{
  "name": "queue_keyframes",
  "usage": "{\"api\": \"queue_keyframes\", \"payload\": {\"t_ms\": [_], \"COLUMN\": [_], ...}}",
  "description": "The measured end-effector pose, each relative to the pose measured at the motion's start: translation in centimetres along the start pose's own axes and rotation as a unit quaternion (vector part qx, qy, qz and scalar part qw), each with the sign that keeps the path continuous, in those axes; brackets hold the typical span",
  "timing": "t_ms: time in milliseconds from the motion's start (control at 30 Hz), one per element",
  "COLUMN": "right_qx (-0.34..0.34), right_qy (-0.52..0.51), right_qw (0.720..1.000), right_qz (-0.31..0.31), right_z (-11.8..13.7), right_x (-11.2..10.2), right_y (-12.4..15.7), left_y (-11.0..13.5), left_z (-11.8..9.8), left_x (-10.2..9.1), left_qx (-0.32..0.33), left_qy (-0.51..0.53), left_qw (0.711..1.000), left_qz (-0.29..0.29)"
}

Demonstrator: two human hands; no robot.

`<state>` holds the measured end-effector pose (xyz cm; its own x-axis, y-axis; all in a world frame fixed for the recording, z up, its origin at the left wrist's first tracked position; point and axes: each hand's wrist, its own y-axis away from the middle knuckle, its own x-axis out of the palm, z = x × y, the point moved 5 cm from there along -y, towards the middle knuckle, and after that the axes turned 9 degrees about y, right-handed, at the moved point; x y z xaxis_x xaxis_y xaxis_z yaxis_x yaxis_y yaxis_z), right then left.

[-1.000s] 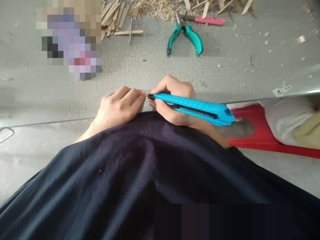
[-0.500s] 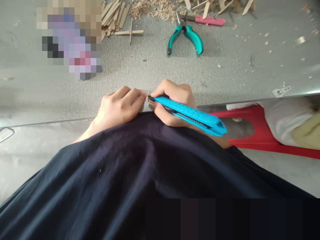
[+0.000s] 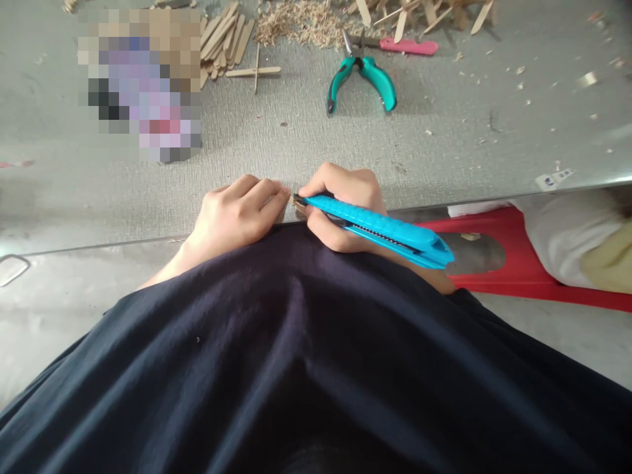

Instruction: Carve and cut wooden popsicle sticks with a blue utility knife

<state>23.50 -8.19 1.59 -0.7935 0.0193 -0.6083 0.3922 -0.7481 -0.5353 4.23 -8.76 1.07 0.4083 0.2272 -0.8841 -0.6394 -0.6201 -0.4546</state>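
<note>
My right hand point(image 3: 348, 187) is wrapped round a bright blue utility knife point(image 3: 380, 224), its butt pointing to the lower right. The knife's dark tip lies between my two hands, close above the table's near edge. Beside it, my left hand point(image 3: 241, 207) is closed, knuckles up, with its fingertips pinching a small wooden stick point(image 3: 299, 207). Only a short end of that stick shows; my fingers hide the rest. The blade's edge is too small to make out against the wood.
On the grey table point(image 3: 237, 145) lie teal-handled pliers point(image 3: 359, 69), a pink-handled knife point(image 3: 407, 46), crossed sticks point(image 3: 255, 70), a stick pile point(image 3: 224, 36) and wood shavings point(image 3: 301, 23). A pixelated patch covers the left. A red stool point(image 3: 523, 263) stands at lower right.
The whole view has shifted slightly, with the tabletop things a little lower and to the left. Both hands keep nearly the same pose, and the knife is still held.
</note>
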Motion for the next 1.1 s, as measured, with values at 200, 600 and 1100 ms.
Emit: {"api": "queue_keyframes", "payload": {"t_ms": [200,600,1100], "right_qx": [-0.003,-0.004,0.033], "right_qy": [0.018,0.021,-0.052], "right_qw": [1.000,1.000,0.995], "right_qz": [0.005,-0.003,-0.082], "right_z": [0.1,-0.1,0.5], "right_x": [-0.1,-0.1,-1.4], "right_y": [0.0,0.5,0.6], "left_y": [0.0,0.0,0.1], "left_z": [-0.1,-0.2,-0.1], "left_x": [-0.2,-0.2,-0.2], "left_qx": [0.006,0.016,0.018], "left_qy": [0.001,-0.020,-0.029], "left_qw": [1.000,1.000,0.999], "left_qz": [-0.005,-0.013,-0.018]}}
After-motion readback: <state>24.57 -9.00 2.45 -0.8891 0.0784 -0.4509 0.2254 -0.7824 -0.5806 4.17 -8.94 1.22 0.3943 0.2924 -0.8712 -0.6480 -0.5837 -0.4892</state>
